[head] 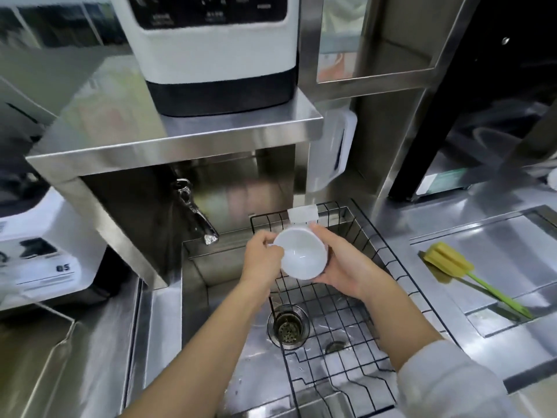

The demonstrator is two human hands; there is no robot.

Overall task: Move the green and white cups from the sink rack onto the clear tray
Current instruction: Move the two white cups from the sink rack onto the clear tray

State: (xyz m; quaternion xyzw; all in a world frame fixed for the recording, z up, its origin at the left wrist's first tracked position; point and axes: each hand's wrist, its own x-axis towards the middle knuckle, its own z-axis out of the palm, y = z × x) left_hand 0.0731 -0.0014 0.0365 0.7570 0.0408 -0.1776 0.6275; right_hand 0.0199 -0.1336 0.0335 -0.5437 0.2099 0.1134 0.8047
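Observation:
A white cup (301, 254) is held above the sink, tilted with its open mouth toward me. My left hand (261, 260) grips its left rim. My right hand (337, 260) wraps around its right side and base. Below the cup, the black wire sink rack (346, 309) spans the right part of the steel sink (241, 342). No green cup shows in this view. At the right, a clear tray (494, 245) sits recessed in the counter.
A yellow sponge brush with a green handle (452, 263) lies on the clear tray. The faucet (199, 218) juts out under a steel shelf (180, 140) bearing a white appliance (217, 52). A drain (287, 327) sits in the sink floor. Another appliance (39, 260) stands at the left.

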